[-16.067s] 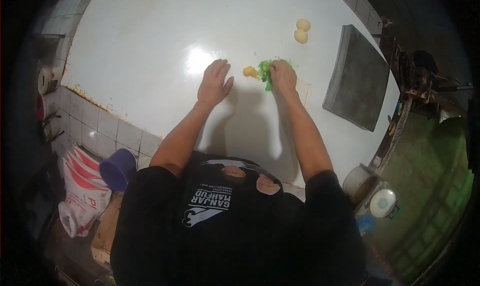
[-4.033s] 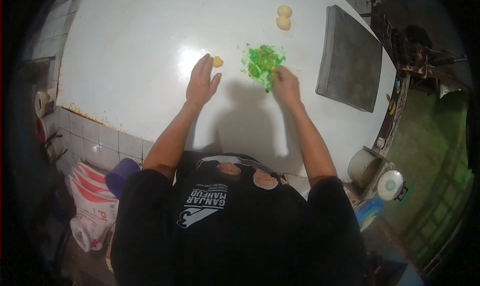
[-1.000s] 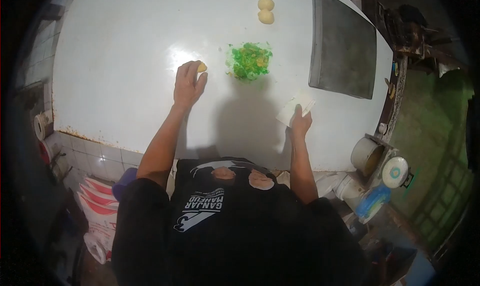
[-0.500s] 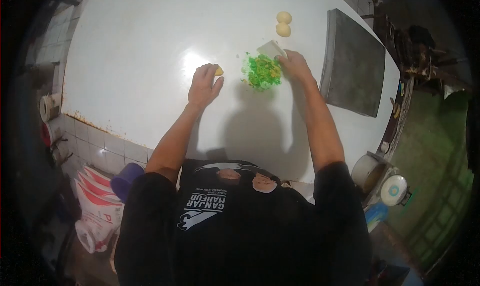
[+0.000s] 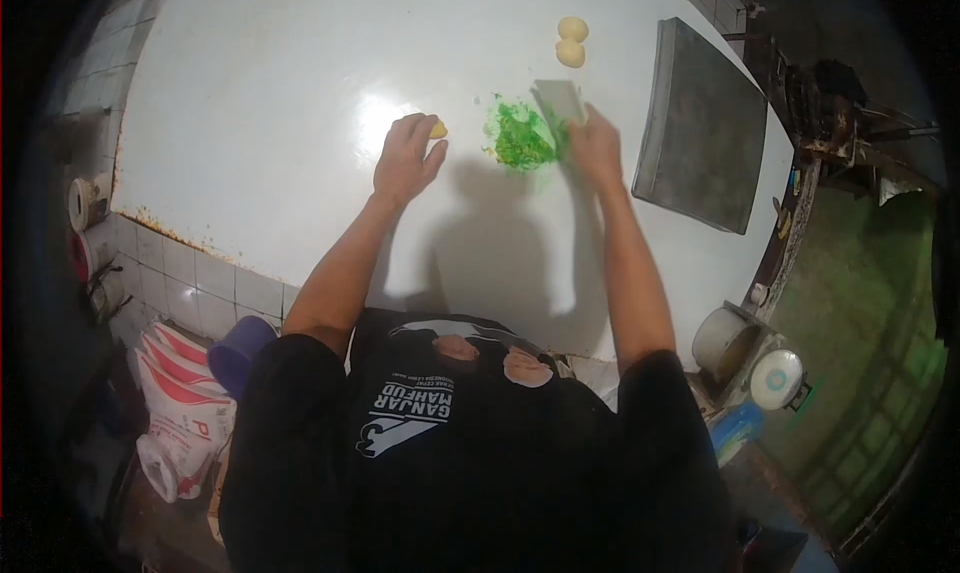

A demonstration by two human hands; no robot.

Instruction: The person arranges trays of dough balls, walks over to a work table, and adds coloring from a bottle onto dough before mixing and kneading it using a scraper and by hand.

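Observation:
My right hand (image 5: 595, 148) grips a flat pale scraper (image 5: 561, 103), a little blurred, at the right edge of a green and yellow smeared mass (image 5: 520, 138) on the white table (image 5: 270, 93). To the left, my left hand (image 5: 405, 161) rests on the table with its fingers bent over a small yellow lump (image 5: 438, 130), which shows at the fingertips. Two pale dough balls (image 5: 571, 41) touch each other beyond the scraper.
A dark grey slab (image 5: 703, 128) lies on the table's right side. Past the right edge are a metal pot (image 5: 725, 338) and a round white lid (image 5: 777, 378). At the lower left are a purple container (image 5: 242, 355) and a red and white bag (image 5: 185, 413).
Over the last second my right hand has brought the scraper from the near right up to the green mass, then turned its blade. My left hand stays by the yellow lump.

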